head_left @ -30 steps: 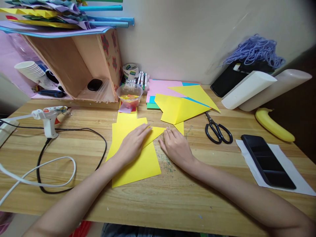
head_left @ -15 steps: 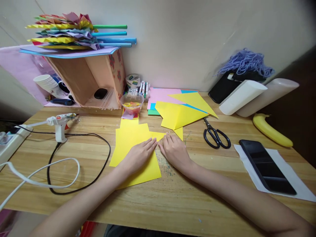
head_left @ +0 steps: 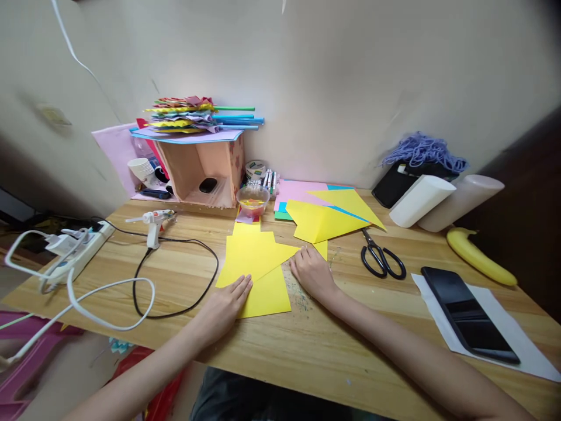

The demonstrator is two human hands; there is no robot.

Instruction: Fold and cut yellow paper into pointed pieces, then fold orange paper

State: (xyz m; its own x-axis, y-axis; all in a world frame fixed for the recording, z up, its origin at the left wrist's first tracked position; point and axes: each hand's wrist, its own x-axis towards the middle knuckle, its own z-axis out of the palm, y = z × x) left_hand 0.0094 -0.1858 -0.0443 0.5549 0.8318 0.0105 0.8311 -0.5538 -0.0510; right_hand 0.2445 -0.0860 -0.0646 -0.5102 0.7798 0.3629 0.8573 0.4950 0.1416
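A folded sheet of yellow paper (head_left: 249, 257) lies in front of me, its flap narrowing to a pointed corner at the right. Fingers stretched out flat, my left hand (head_left: 228, 304) presses on the lower left of its fold. My right hand (head_left: 313, 272) is closed at the pointed corner, fingers bent around the tip; the thumb is partly hidden. Another yellow sheet (head_left: 275, 295) shows under the fold. Beyond my right hand lie folded yellow paper (head_left: 322, 221) and a flat yellow piece (head_left: 357, 204).
Black-handled scissors (head_left: 380, 263) lie to the right, near a phone (head_left: 468, 313) and a banana (head_left: 480, 257). At left are a glue gun (head_left: 153, 225), its black cord (head_left: 214, 263) and a power strip (head_left: 85, 251). A plastic bowl (head_left: 253, 202) stands by an open box (head_left: 197, 169).
My left hand has slid down and left along the fold, away from the right hand. My right hand stays at the corner. The camera view has tilted up and shifted left.
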